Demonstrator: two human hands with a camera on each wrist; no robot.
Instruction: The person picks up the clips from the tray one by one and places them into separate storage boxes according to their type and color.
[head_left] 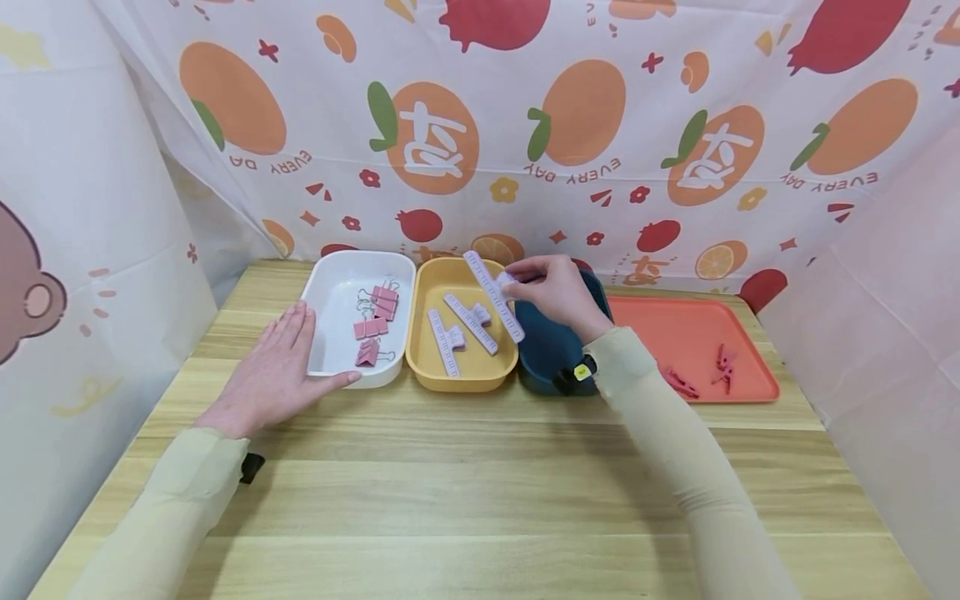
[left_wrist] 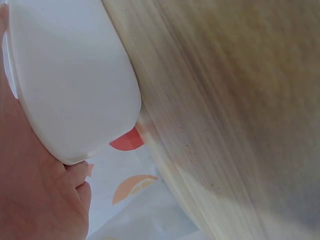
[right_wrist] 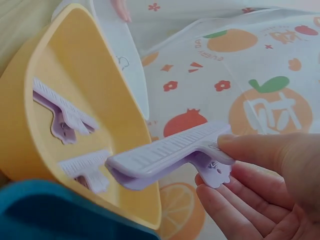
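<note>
A long lavender clip (right_wrist: pixel 170 150) with ruler-like marks is pinched by its handle between the thumb and fingers of my right hand (head_left: pixel 558 292). In the head view that clip (head_left: pixel 493 296) overlaps the right side of the yellow bin (head_left: pixel 461 384). Two similar lavender clips (head_left: pixel 471 323) lie inside the yellow bin. My left hand (head_left: pixel 273 367) rests with fingers extended along the left edge of the white bin (head_left: pixel 321 275). Several pink binder clips (head_left: pixel 370 326) sit in the white bin. From the left wrist view, the hand lies against the white bin's outer wall (left_wrist: pixel 75 75).
A dark blue bin (head_left: pixel 551 379) stands right of the yellow one, partly covered by my right arm. Further right, a coral tray (head_left: pixel 675 317) holds small dark-pink clothespins (head_left: pixel 723 371). Behind the bins hangs a fruit-printed cloth (head_left: pixel 510 192). The wooden table (head_left: pixel 465 483) extends in front.
</note>
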